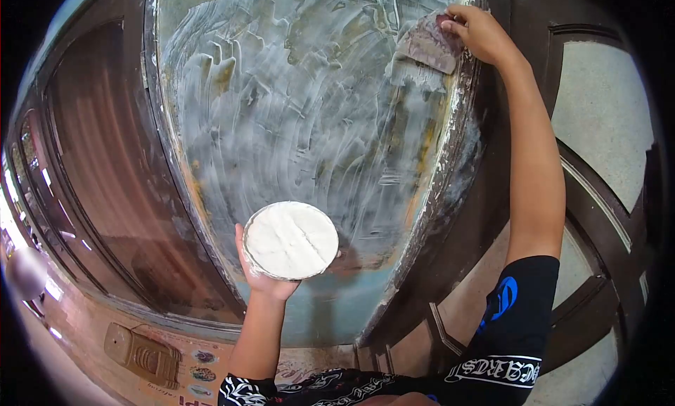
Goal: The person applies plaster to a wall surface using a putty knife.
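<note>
My right hand [474, 33] pinches a broad, flat putty knife [430, 46] at the upper right of the wall panel. Its blade lies against the surface, with fresh white filler around its lower edge. In my left hand [264, 276] rests a round tub of white putty [292, 240], its top facing me and a groove running across the paste. The fingers wrap behind and under the tub, mostly hidden. Streaky, thin white smears cover the grey-blue wall panel [302, 131] in front of me.
Rough, chipped edging [450, 146] borders the panel on the right. Dark wooden frames with pale panes [598, 110] stand beyond it. To the left is a brown wooden door [105, 138]. A brown plastic chair [144, 357] and a printed banner [204, 373] are at the lower left.
</note>
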### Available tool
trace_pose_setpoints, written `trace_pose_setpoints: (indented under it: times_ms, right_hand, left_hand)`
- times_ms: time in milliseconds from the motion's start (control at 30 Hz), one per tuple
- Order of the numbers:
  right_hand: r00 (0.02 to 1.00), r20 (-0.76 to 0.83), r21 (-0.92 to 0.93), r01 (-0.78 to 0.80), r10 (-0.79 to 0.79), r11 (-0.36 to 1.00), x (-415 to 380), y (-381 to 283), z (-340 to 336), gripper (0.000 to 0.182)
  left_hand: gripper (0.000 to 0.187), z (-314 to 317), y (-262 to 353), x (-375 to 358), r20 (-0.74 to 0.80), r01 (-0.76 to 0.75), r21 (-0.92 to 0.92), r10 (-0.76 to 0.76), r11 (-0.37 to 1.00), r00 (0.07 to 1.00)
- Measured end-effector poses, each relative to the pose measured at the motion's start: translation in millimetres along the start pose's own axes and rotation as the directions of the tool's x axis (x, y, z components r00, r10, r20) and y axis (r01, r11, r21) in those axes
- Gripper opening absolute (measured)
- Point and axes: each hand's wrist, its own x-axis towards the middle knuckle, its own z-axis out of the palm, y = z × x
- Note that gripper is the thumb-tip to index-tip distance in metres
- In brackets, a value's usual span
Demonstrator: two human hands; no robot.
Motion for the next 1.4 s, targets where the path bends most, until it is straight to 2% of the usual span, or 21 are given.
trace_pose_setpoints:
  times_ms: [33,133,200,267,400,467,567,633,667,733,800,867,900,933,1000,1100,1200,1233,1267,1333,1400]
  right_hand:
    - [0.995,0.101,-0.011,0.023,-0.022,1.000,-2.1,3.1,2.2,0.023]
    - [0.994,0.081,0.001,0.079,-0.079,0.997,-21.9,-10.3,26.6,0.025]
    - [0.991,-0.005,-0.041,0.132,-0.132,0.990,-13.3,-4.2,31.3,0.026]
    - [0.993,-0.114,-0.028,0.027,-0.030,0.999,2.6,0.1,18.2,0.027]
    - [0.998,-0.010,0.017,0.061,-0.061,0.998,6.9,17.5,6.9,0.029]
    - [0.996,0.061,-0.057,0.063,-0.060,0.996,-9.3,-6.0,16.1,0.027]
    - [0.995,0.060,-0.055,0.087,-0.084,0.995,1.9,-4.1,27.3,0.024]
    - [0.952,-0.255,-0.057,0.160,-0.169,0.986,16.7,3.9,23.0,0.021]
    - [0.952,-0.257,-0.056,0.158,-0.167,0.986,18.9,10.0,18.1,0.021]
    - [0.992,-0.121,-0.040,0.037,-0.042,0.999,17.3,-0.1,-7.4,0.020]
    - [0.997,-0.044,-0.028,0.069,-0.070,0.997,0.2,-9.5,-2.5,0.018]
    - [0.985,0.067,0.125,0.148,-0.157,0.981,-18.4,-9.7,24.0,0.017]
    - [0.969,0.135,0.043,0.203,-0.207,0.978,-22.9,-17.2,28.0,0.017]
    - [0.966,0.252,-0.053,0.073,-0.057,0.996,-21.2,-29.8,26.8,0.021]
    - [0.992,0.062,-0.010,0.112,-0.111,0.994,-8.1,-11.2,36.0,0.019]
    - [0.965,-0.150,-0.121,0.196,-0.213,0.973,26.0,13.6,6.4,0.023]
    - [1.000,0.012,-0.254,-0.021,0.025,0.967,36.5,8.4,-34.6,0.026]
    - [1.000,-0.008,-0.103,0.026,-0.027,0.994,23.4,1.1,-33.5,0.025]
    - [1.000,-0.002,-0.104,0.027,-0.027,0.994,10.4,-6.3,-27.7,0.025]
    - [0.969,0.184,-0.008,0.171,-0.167,0.985,-11.0,-20.3,-7.5,0.024]
    - [0.956,0.273,-0.050,0.125,-0.107,0.991,-27.1,-29.3,21.6,0.020]
  left_hand:
    - [0.085,-2.7,0.8,0.0,-0.016,-0.008,0.000,0.008,1.000,1.000]
    - [0.085,-9.7,1.8,0.7,-0.032,-0.013,-0.019,0.012,1.000,0.999]
    - [0.085,-13.2,0.6,1.6,-0.032,-0.010,-0.032,0.009,0.999,0.999]
    - [0.085,-15.1,0.3,4.5,0.020,0.007,-0.002,-0.007,1.000,1.000]
    - [0.085,-13.4,1.7,3.6,-0.010,-0.003,-0.004,0.003,1.000,1.000]
    - [0.084,-15.9,3.1,2.1,-0.003,-0.005,-0.023,0.005,1.000,1.000]
    - [0.084,-14.8,3.9,1.2,-0.042,-0.013,-0.042,0.011,0.999,0.999]
    - [0.084,-14.8,2.5,2.1,-0.041,-0.011,-0.054,0.009,0.998,0.999]
    - [0.084,-14.8,2.9,2.6,-0.040,-0.009,-0.063,0.006,0.998,0.999]
    - [0.079,-17.1,5.0,0.8,0.047,0.006,-0.075,-0.003,0.997,0.999]
    - [0.080,-22.6,6.6,-0.6,0.067,0.003,-0.065,0.002,0.998,0.998]
    - [0.081,-20.8,7.4,-3.2,-0.003,-0.003,-0.071,0.003,0.997,1.000]
    - [0.081,-21.5,8.2,-4.1,-0.009,-0.003,-0.075,0.003,0.997,1.000]
    - [0.082,-22.0,8.4,-5.1,-0.014,-0.003,-0.079,0.002,0.997,1.000]
    - [0.083,-22.5,7.1,-4.2,-0.047,-0.010,-0.070,0.007,0.997,0.999]
    - [0.084,-23.8,4.9,-4.2,-0.008,0.011,-0.045,-0.011,0.999,1.000]
    - [0.084,-27.6,5.7,-5.6,0.031,0.008,-0.137,-0.004,0.991,1.000]
    - [0.084,-21.5,6.6,-8.2,0.026,0.023,-0.152,-0.019,0.988,0.999]
    - [0.084,-22.3,6.7,-9.5,0.021,0.024,-0.156,-0.021,0.988,1.000]
    - [0.084,-23.3,7.8,-11.2,0.012,0.002,-0.106,0.000,0.994,1.000]
    - [0.084,-24.1,8.4,-11.9,-0.002,-0.001,-0.100,0.001,0.995,1.000]
